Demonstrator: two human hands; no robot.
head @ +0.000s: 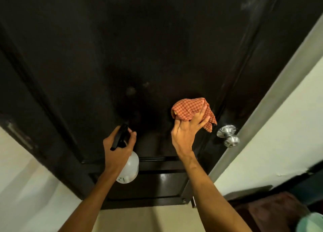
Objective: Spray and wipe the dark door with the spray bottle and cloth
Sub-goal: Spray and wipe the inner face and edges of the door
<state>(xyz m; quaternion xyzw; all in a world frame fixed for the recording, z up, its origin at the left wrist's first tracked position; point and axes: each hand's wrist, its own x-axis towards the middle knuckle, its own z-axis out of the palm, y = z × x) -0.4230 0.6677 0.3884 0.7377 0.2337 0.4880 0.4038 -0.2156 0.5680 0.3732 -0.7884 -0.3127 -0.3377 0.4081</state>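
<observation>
Head view: dark door (122,48) fills most of the pic, silver door knob (227,135) at its edge. Right hand (187,133) grips a bunched red-checked cloth (190,109) just left of the knob, up vs the door; can't tell if it touches. Left hand (117,149) curls round the spray bottle (130,168) w/ black trigger head, further left of the knob, nozzle twd the door. Grey door frame (262,100) runs just right of the knob.
</observation>
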